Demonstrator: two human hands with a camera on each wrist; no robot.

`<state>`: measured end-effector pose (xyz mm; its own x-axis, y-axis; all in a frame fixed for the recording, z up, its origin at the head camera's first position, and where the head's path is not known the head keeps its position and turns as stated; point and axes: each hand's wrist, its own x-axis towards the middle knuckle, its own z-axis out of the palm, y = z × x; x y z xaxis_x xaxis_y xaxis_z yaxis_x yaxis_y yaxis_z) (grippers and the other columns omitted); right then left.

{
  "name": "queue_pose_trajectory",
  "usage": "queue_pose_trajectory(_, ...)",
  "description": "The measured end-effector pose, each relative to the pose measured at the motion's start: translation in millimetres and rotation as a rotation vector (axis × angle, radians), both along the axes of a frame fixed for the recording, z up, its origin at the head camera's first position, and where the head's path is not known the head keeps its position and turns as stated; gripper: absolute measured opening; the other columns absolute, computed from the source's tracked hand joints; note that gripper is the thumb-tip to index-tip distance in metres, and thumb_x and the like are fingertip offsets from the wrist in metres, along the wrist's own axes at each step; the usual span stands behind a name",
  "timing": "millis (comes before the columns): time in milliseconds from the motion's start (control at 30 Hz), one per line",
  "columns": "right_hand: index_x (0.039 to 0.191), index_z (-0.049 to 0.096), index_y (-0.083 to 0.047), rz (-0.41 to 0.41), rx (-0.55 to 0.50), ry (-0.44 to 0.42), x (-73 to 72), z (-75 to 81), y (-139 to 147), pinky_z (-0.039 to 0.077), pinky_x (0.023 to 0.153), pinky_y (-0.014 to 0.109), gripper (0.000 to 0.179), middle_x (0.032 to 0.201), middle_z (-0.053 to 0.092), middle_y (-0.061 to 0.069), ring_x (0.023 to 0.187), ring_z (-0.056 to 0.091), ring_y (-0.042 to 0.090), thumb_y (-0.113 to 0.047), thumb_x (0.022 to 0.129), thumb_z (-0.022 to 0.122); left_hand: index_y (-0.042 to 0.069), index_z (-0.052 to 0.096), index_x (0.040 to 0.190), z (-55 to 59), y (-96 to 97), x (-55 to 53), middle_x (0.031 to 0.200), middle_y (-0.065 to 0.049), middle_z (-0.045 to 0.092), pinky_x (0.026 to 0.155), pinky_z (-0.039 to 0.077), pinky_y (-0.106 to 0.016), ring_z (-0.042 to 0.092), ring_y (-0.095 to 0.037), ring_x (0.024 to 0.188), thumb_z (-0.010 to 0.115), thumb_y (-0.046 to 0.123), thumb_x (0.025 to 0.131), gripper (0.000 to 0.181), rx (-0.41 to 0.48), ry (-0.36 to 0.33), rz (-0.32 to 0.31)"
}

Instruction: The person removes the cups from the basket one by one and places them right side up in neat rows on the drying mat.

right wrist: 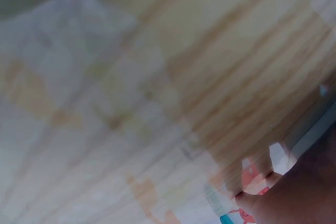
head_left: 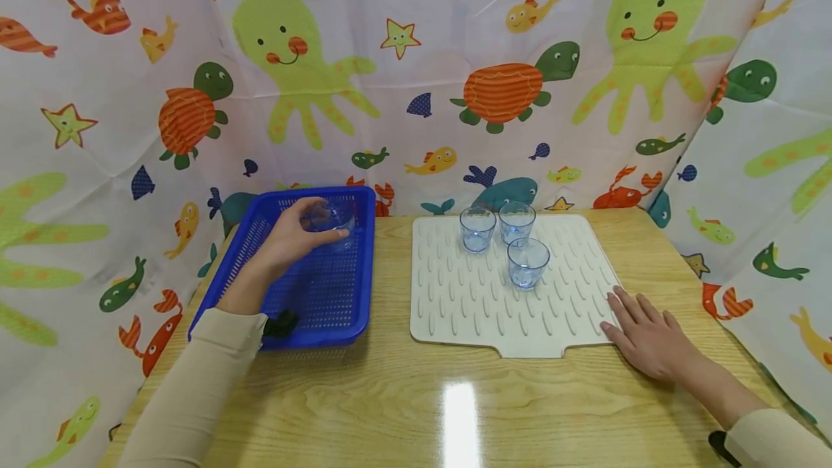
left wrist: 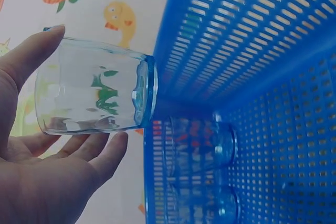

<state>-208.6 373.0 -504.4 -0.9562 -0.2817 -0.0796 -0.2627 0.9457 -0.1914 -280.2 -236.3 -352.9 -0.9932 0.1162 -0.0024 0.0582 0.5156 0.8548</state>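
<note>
My left hand holds a clear, bluish drinking glass between thumb and fingers, over the far part of a blue plastic basket. In the left wrist view, two more glasses, one beside the other, stand inside the basket below the held one. My right hand lies flat with fingers extended on the table, its fingertips at the right edge of a white draining mat. Three similar glasses stand upright on that mat: a left one, a back one and a front one.
Basket and mat sit side by side on a wooden table, with a strip of wood between them. A curtain printed with sea animals hangs behind and along both sides. The mat has raised ridges and a spout at its front edge.
</note>
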Motion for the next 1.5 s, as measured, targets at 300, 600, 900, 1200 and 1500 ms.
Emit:
queue_pose_trajectory(300, 0.160, 0.023, 0.004, 0.002, 0.001, 0.012, 0.7, 0.1, -1, 0.014, 0.104, 0.082, 0.073, 0.166, 0.017, 0.027, 0.144, 0.018, 0.060, -0.048, 0.110, 0.036, 0.010, 0.029, 0.160, 4.1, 15.7, -1.7, 0.157, -0.014, 0.041, 0.118, 0.032, -0.059, 0.028, -0.038, 0.151, 0.082, 0.042, 0.087, 0.096, 0.025, 0.002, -0.012)
queue_pose_trajectory(600, 0.159, 0.024, 0.004, -0.003, 0.005, 0.009, 2.0, 0.4, -2, 0.014, 0.104, 0.083, 0.073, 0.165, 0.018, 0.027, 0.144, 0.018, 0.060, -0.049, 0.110, 0.036, 0.010, 0.034, 0.158, 5.2, 36.6, -6.1, 0.152, -0.015, 0.045, 0.115, 0.036, -0.058, 0.035, -0.037, 0.146, 0.082, 0.035, 0.088, 0.088, 0.028, 0.009, -0.032)
queue_pose_trajectory(900, 0.160, 0.022, 0.003, -0.006, -0.011, -0.003, 1.3, 0.3, -1, 0.010, 0.105, 0.083, 0.076, 0.167, 0.016, 0.026, 0.145, 0.016, 0.060, -0.051, 0.109, 0.035, 0.011, 0.038, 0.156, 5.2, 63.7, -9.5, 0.151, -0.013, 0.045, 0.112, 0.042, -0.054, 0.041, -0.034, 0.140, 0.085, 0.029, 0.086, 0.086, 0.047, -0.025, -0.039)
queue_pose_trajectory(1200, 0.161, 0.021, 0.003, 0.001, -0.004, 0.006, -0.9, -0.6, 1, 0.012, 0.104, 0.083, 0.075, 0.167, 0.015, 0.026, 0.145, 0.016, 0.060, -0.050, 0.110, 0.034, 0.013, 0.044, 0.152, 3.2, 91.2, -6.2, 0.146, -0.011, 0.050, 0.105, 0.047, -0.053, 0.047, -0.034, 0.134, 0.085, 0.027, 0.086, 0.079, 0.075, -0.019, -0.087)
queue_pose_trajectory(1500, 0.160, 0.022, 0.004, 0.000, -0.002, 0.003, -0.1, 1.0, -1, 0.012, 0.104, 0.083, 0.075, 0.166, 0.016, 0.026, 0.144, 0.016, 0.060, -0.051, 0.110, 0.034, 0.012, 0.043, 0.153, -4.4, 113.1, -5.9, 0.144, -0.009, 0.052, 0.105, 0.048, -0.053, 0.046, -0.034, 0.139, 0.088, 0.026, 0.083, 0.085, 0.112, -0.045, -0.106)
